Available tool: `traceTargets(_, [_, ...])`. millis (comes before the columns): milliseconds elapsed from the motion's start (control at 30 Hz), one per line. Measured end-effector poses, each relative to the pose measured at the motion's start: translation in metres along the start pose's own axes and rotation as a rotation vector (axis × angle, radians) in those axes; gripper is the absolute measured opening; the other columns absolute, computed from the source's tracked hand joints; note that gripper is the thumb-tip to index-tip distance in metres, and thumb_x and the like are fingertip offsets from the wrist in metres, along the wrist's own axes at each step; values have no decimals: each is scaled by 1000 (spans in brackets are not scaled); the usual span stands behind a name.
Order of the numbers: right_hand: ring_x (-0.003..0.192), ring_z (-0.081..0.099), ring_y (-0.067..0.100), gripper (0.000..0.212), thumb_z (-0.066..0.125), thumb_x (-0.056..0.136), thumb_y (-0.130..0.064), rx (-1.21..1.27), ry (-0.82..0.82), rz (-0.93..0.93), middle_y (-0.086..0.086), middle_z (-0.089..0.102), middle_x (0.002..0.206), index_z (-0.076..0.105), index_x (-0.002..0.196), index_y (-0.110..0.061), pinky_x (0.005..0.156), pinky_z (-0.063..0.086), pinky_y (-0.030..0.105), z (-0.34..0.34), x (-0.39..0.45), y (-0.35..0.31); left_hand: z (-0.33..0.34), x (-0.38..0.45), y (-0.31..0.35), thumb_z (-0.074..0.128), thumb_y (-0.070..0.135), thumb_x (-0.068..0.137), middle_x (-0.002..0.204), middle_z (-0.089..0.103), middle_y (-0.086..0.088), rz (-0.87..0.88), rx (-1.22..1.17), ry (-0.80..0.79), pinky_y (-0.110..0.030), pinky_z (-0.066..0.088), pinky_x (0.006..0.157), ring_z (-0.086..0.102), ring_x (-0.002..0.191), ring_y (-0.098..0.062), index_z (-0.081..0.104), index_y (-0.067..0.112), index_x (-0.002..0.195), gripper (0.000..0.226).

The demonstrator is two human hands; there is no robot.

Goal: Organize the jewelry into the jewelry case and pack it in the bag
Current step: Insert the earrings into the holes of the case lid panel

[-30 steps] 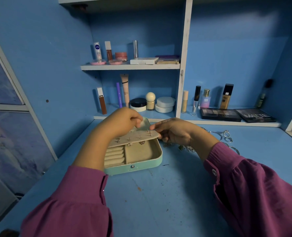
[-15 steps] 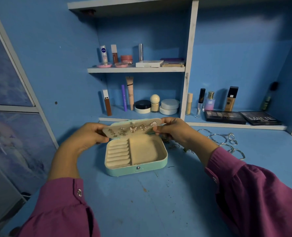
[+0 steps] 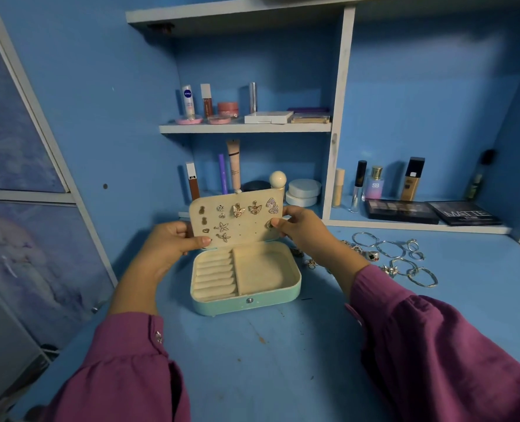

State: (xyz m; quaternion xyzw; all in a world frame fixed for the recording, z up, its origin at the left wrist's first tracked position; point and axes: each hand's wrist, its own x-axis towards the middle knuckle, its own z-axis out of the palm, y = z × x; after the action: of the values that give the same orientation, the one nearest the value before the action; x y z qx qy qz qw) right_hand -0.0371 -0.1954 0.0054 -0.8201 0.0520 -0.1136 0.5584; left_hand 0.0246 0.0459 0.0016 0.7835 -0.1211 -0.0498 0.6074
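Left hand (image 3: 173, 242) and right hand (image 3: 301, 228) pinch the earring panel (image 3: 237, 219) upright over the open case (image 3: 246, 280); bangles (image 3: 395, 257) at 3 o'clock.

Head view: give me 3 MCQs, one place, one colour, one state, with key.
1. Where do the loose bangles lie?
A. in the case
B. on the desk, right of the case
C. on the shelf

2. Outer colour of the jewelry case?
A. mint green
B. red
C. black

3. The earring panel is:
A. flat in the case
B. held upright by both hands
C. on the shelf

Key: B, bangles sit on the desk; A, the shell is mint; B, left hand and right hand grip its two ends.
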Motion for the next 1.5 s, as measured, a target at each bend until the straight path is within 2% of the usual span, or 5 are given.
traceTargets(333, [72,54,5,9,58,94,-24,-27,17,25,-4,63,88,60,103,-24,80,45,28,0,3,1,11,3,-1,69,-3,81,75,72,13,31,2,23,-22,50,70,67,80,-8,69,18,87,22])
traceTargets(933, [57,48,8,12,64,90,-27,-206,37,60,-7,64,69,70,89,-17,45,39,13,-45,-22,5,15,1,-11,68,-2,83,96,70,1,90,-23,57,-17,49,69,66,83,-6,68,9,107,25])
traceTargets(1100, [79,66,19,12,68,87,-21,-384,3,26,0,73,81,75,88,-11,72,54,28,-72,-39,10,14,0,-17,69,-1,82,95,72,1,87,-105,49,-25,53,77,69,85,-11,68,16,96,22])
traceTargets(1333, [59,55,14,14,79,75,-28,-637,-81,127,2,70,73,78,80,-15,52,46,25,-82,-55,10,9,3,-25,61,2,89,92,74,0,89,-189,32,-28,44,74,62,81,-15,68,16,96,17])
traceTargets(1500, [69,60,19,11,81,73,-25,-702,-78,149,6,73,83,78,80,-17,60,51,28,-76,-55,9,9,0,-24,63,-1,86,93,74,-4,59,-225,24,-28,49,80,66,80,-15,68,13,93,16])
